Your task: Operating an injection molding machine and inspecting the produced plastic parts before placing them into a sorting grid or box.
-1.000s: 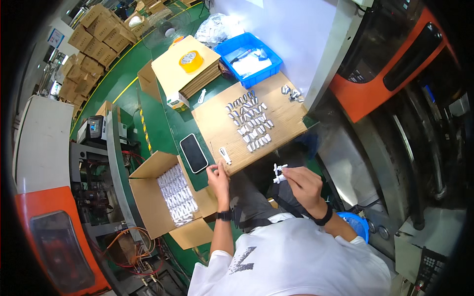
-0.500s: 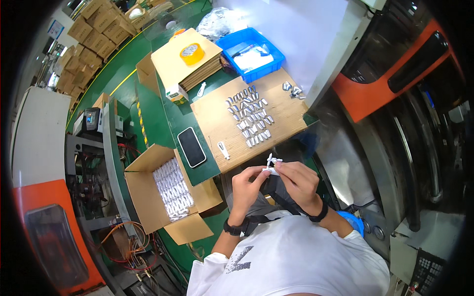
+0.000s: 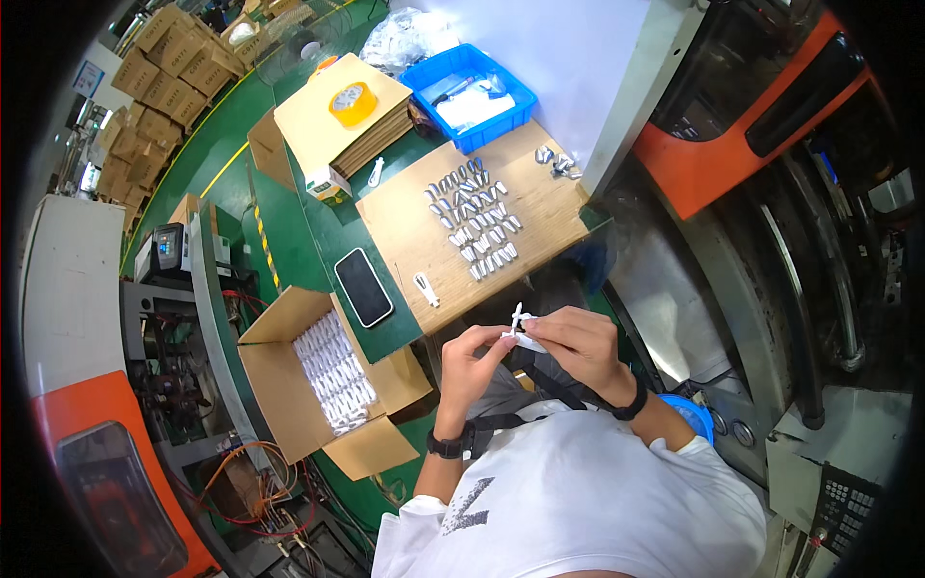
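Between left hand (image 3: 466, 369) and right hand (image 3: 586, 352), white piece (image 3: 529, 341), grip-clamped, points long stem (image 3: 517, 314) forward.

Plastic piece (image 3: 517, 316) was white | bin (image 3: 497, 127) was blue | counter (image 3: 339, 226) was green | floor strip (image 3: 262, 241) was striped yellow and black

My green table (image 3: 332, 227) carries a black-screened smartphone (image 3: 364, 287), stacked cardboard sheets (image 3: 323, 116) and a brown board (image 3: 393, 223); on that board I have rows of silvery metal pieces (image 3: 472, 206) and one slim white plastic piece (image 3: 425, 290).
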Motion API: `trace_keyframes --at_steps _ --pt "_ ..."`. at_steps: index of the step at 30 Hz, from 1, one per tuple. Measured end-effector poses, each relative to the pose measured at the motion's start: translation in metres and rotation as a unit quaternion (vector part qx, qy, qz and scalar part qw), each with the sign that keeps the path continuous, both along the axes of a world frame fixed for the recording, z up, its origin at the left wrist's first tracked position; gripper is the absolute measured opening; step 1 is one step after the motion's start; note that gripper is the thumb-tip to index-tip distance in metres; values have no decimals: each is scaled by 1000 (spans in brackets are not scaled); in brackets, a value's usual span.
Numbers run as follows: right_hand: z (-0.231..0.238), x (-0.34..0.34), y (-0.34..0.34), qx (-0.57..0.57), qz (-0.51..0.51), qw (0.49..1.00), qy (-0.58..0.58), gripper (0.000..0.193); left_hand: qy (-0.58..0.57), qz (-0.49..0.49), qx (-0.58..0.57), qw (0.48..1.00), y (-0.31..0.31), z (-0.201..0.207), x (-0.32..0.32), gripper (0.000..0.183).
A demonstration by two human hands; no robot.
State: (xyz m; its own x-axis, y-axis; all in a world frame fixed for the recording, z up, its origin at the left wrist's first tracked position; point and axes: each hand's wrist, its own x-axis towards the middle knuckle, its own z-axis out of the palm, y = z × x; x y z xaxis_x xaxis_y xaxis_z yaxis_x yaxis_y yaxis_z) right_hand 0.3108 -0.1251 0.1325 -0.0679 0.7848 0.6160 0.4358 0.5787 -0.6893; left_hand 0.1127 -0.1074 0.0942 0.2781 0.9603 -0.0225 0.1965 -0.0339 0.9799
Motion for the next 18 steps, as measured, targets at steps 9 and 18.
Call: trace_keyframes --at_steps 9,18 --pt "-8 -1 -3 -14 12 1000 18 20 25 15 40 999 -1 -5 0 17" --pt "-10 0 -6 -71 -6 997 26 18 18 29 48 998 -7 -14 4 16"
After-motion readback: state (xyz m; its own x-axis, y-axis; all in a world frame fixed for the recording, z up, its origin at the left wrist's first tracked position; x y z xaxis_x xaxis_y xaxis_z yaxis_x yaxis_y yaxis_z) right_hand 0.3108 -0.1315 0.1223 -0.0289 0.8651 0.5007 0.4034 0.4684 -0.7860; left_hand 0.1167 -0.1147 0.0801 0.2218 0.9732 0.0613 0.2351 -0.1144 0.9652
